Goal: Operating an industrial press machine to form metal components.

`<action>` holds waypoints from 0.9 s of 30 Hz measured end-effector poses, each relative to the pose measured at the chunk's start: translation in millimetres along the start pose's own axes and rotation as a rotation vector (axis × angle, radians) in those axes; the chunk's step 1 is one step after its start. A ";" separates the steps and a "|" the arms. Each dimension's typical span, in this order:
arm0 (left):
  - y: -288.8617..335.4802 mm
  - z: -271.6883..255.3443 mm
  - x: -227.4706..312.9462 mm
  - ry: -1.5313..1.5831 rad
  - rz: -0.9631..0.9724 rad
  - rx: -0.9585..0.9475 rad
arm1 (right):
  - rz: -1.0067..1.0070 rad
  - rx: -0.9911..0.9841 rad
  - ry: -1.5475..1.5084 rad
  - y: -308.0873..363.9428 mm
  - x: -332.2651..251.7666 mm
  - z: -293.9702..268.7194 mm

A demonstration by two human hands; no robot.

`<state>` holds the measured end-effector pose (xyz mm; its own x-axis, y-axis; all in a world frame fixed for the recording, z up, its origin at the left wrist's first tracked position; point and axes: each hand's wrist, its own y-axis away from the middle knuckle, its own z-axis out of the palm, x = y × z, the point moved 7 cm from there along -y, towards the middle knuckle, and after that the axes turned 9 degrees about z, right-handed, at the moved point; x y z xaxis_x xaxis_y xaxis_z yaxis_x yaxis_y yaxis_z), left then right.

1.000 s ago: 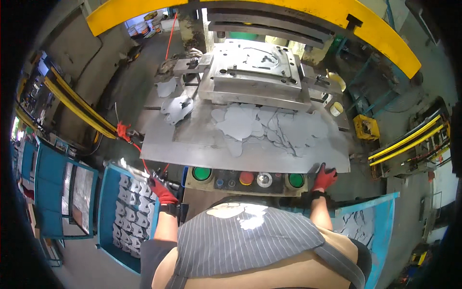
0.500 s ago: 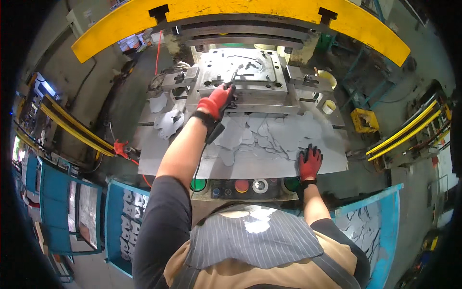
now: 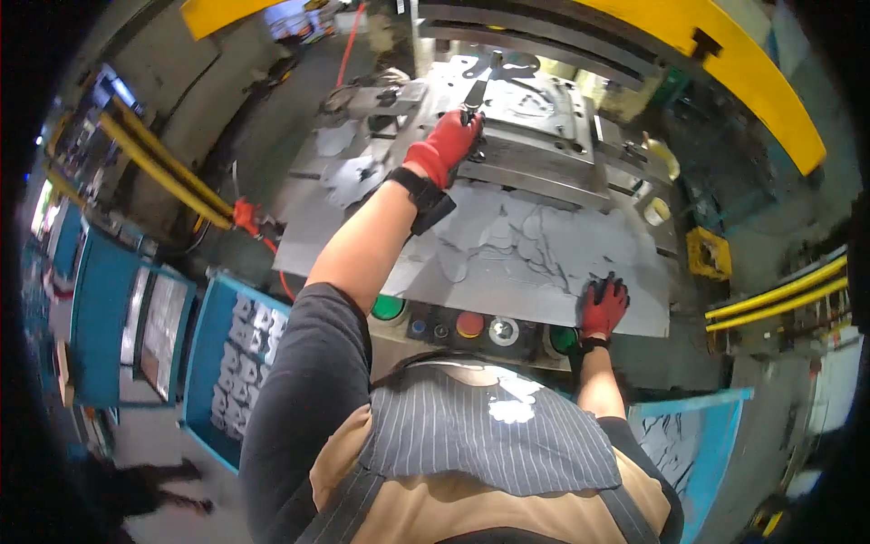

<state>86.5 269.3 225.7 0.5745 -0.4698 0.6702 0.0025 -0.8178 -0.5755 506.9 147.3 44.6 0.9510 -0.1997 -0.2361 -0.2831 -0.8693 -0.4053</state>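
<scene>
My left hand [image 3: 450,145], in a red and black glove, reaches to the die block [image 3: 580,131] under the press. It is closed around a dark long-handled tool [image 3: 477,92] that points away from me. At its far tip is a dark flat shaped metal piece [image 3: 518,70], over the die's top; whether it is lifted clear I cannot tell. My right hand [image 3: 605,306], gloved alike, rests with fingers spread on the right front of a grey metal sheet [image 3: 535,297]. Several flat grey cut pieces [image 3: 521,236] lie on the sheet.
A yellow press beam [image 3: 770,100] crosses overhead. Below the sheet's front edge sit a red button [image 3: 469,325] and green buttons [image 3: 388,307]. Blue bins stand left [image 3: 201,381] and right [image 3: 732,426], holding metal pieces. Yellow guard bars [image 3: 163,168] flank the press.
My left hand has pushed farther forward over the die, and a dark flat piece now shows at the tool's tip. My right hand stays on the sheet. The view has tilted.
</scene>
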 end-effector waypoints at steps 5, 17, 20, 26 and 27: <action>113.2 -73.9 2.2 0.151 -0.230 0.168 | -0.037 0.024 0.038 2.9 -1.7 3.7; 264.7 -133.1 -137.7 -0.263 -0.640 0.137 | -0.078 0.059 0.078 1.4 1.3 12.5; 281.9 -124.7 -179.3 -0.334 -0.722 0.057 | -0.094 0.065 0.050 1.5 -0.8 10.8; 285.9 -112.6 -176.6 0.928 -1.107 -0.017 | -0.020 0.002 0.104 4.7 -0.7 12.2; 291.7 -128.4 -175.4 0.741 -0.867 -0.060 | -0.037 -0.002 0.079 3.7 -9.0 8.3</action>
<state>-118.7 70.5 0.5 -0.2263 0.1970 0.9539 0.1117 -0.9676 0.2263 496.3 149.7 37.9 0.9676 -0.2025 -0.1506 -0.2476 -0.8775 -0.4107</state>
